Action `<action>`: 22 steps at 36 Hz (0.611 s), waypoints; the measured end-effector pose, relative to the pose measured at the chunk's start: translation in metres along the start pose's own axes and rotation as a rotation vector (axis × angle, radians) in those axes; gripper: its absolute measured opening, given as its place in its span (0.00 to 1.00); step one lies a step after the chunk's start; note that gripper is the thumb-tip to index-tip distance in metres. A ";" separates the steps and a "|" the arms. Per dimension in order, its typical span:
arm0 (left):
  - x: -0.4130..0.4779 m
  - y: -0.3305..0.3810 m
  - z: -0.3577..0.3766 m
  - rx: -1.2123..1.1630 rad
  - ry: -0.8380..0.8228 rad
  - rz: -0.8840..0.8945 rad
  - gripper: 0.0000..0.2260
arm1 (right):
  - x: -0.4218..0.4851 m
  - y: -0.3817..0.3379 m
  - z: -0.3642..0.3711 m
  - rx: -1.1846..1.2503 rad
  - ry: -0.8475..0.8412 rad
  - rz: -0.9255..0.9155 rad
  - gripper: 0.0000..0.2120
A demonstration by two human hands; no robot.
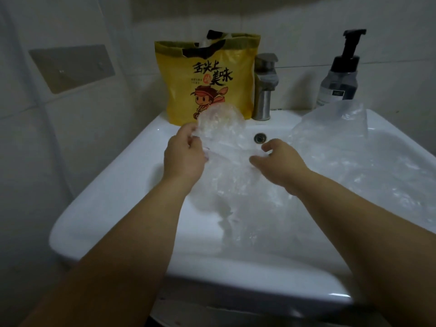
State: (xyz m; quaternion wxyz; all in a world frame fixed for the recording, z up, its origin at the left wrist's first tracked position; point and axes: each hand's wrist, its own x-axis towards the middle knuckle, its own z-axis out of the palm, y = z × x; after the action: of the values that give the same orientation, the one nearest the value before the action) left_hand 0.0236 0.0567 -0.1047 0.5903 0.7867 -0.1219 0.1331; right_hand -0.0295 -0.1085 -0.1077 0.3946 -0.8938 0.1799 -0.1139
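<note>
Clear plastic bag (226, 147) hangs over the middle of the basin, so any drips fall into the bowl and not on the floor. At the bottom of the frame, two bare forearms reach in over the front rim of the white sink (99, 208).

The left hand (184, 156), centre-left, has its fingers curled and clamped on the bag's crinkled upper edge. It lifts that corner high, which looks like a way to spread the film open. The right hand (280, 166), centre-right, is curled against the opposite edge with thumb and forefinger a little apart. I cannot tell whether it truly grips or only touches. Between the two hands the film is stretched and sags down into the bowl, blurred at its lower end.

Just beyond the hands, the overflow hole (259, 138) shows in the back wall of the basin. To the right, a second clear plastic sheet (330, 128) is draped over the far right rim, parked out of the way, I'd judge.

On the back ledge stands a yellow snack bag (207, 76), upright and torn open at the top, just beside the steel faucet (264, 90). A dark foam pump bottle (339, 76) stands at the upper right, and a clear wall holder (70, 67) sits on the tiles at the upper left.
</note>
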 end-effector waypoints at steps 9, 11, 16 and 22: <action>-0.006 0.010 0.007 -0.195 -0.209 -0.253 0.05 | -0.002 -0.008 -0.005 0.522 0.005 0.236 0.19; -0.005 0.013 0.007 -0.377 -0.233 -0.352 0.07 | -0.004 -0.010 -0.005 0.561 0.041 0.080 0.12; 0.006 0.008 -0.002 -0.684 -0.116 -0.461 0.04 | -0.007 -0.011 -0.008 0.328 0.151 -0.165 0.17; 0.010 0.014 -0.012 -1.047 -0.098 -0.558 0.07 | -0.006 -0.009 -0.010 0.354 0.025 -0.083 0.38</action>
State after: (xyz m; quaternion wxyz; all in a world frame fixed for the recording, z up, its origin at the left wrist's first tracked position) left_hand 0.0274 0.0641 -0.0851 0.9060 0.3987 0.0127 -0.1413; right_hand -0.0358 -0.1071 -0.0950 0.5385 -0.8155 0.1249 -0.1714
